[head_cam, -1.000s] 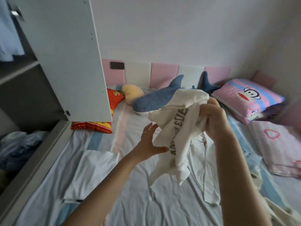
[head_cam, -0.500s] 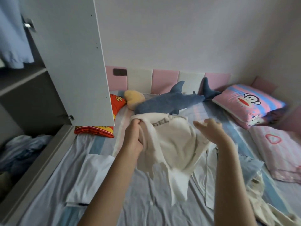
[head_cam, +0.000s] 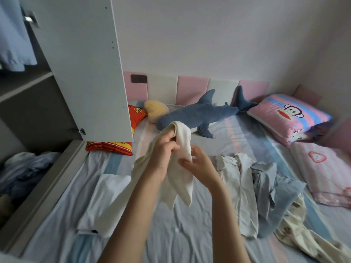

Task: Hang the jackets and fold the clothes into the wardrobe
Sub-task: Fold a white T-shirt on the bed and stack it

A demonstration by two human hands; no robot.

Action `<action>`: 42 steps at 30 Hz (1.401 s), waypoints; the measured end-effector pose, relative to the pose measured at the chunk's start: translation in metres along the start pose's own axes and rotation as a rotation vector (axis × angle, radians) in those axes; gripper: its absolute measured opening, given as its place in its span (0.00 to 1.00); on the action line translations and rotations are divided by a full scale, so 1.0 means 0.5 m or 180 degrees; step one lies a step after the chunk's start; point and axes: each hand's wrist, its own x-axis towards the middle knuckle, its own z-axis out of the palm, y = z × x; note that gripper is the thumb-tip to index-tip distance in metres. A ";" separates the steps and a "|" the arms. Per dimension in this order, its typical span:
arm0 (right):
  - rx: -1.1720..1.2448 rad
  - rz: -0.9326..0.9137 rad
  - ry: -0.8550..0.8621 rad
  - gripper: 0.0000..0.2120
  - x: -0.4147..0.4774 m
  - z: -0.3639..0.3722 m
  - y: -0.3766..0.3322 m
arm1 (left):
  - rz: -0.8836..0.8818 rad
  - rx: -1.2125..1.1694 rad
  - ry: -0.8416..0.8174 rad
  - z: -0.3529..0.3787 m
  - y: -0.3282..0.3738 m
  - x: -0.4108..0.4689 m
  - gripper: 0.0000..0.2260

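Observation:
A cream garment (head_cam: 182, 179) hangs in the air above the bed, held up at its top. My left hand (head_cam: 163, 154) grips the top of that cloth with curled fingers. Just to its right, my right hand (head_cam: 199, 166) touches the cloth's side with spread, loosely bent fingers. A folded white piece (head_cam: 102, 200) lies flat on the sheet at the left. Loose clothes (head_cam: 262, 186), white, grey-blue and patterned, lie in a heap at the right. The open wardrobe (head_cam: 28, 111) stands at the left, with a blue garment (head_cam: 13, 35) hanging inside.
The white wardrobe door (head_cam: 85, 63) swings out over the bed's far left corner. A shark plush (head_cam: 197, 114), a yellow plush (head_cam: 155, 111), a red cushion (head_cam: 117, 147) and a striped pink pillow (head_cam: 288, 116) lie along the headboard. Crumpled blue clothes (head_cam: 24, 168) fill the wardrobe's lower compartment.
My left hand took the cream garment by its top. My right hand let go and now touches its side. The printed lettering no longer shows.

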 end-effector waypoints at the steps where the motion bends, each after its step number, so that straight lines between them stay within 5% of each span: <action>1: -0.0174 -0.0093 0.0222 0.06 0.002 0.007 -0.002 | 0.0142 0.0436 0.0044 -0.012 -0.005 -0.001 0.22; 2: -0.0283 -0.0178 0.0460 0.02 0.004 0.013 -0.006 | 0.0253 0.0641 0.0178 -0.020 -0.010 0.000 0.24; 4: -0.0195 -0.0297 0.0978 0.08 -0.001 0.020 -0.014 | 0.0646 0.1298 0.0727 -0.039 -0.016 -0.003 0.19; 7: 0.0819 -0.0118 0.1687 0.08 -0.007 -0.007 -0.039 | 0.1318 0.2231 0.1221 -0.092 -0.026 -0.006 0.10; 16: 0.1809 0.0086 0.1298 0.11 -0.004 -0.024 -0.042 | 0.1825 0.2749 0.1782 -0.114 -0.041 -0.005 0.17; 19: 0.1540 -0.0143 0.1095 0.10 -0.007 -0.041 -0.041 | 0.1498 0.2135 0.1278 -0.121 -0.028 -0.010 0.12; 21: 0.1218 -0.0320 0.0840 0.21 -0.006 -0.048 -0.037 | 0.1096 0.1442 0.0901 -0.114 -0.024 -0.017 0.07; 24: 0.0071 -0.0411 0.0560 0.36 0.003 -0.052 -0.031 | 0.1039 0.1251 0.0980 -0.089 -0.020 -0.019 0.17; 27: -0.1380 -0.0659 0.0893 0.26 0.012 -0.019 -0.038 | 0.1192 0.1294 0.0870 -0.064 -0.006 -0.019 0.20; 31: -0.0207 -0.1131 0.0554 0.04 0.012 0.011 -0.055 | 0.1192 0.1512 0.0602 -0.050 -0.002 -0.010 0.14; 35: 0.0236 -0.0874 0.0481 0.14 -0.008 -0.046 -0.065 | 0.0611 0.0913 0.0134 -0.098 0.027 -0.018 0.07; 39: 0.0339 -0.0871 0.0228 0.14 -0.019 -0.052 -0.085 | 0.0850 0.0438 0.0079 -0.114 0.048 -0.020 0.05; 42: 0.0089 -0.1089 0.0190 0.15 -0.021 -0.023 -0.104 | 0.0543 0.0850 -0.0622 -0.103 0.040 -0.016 0.16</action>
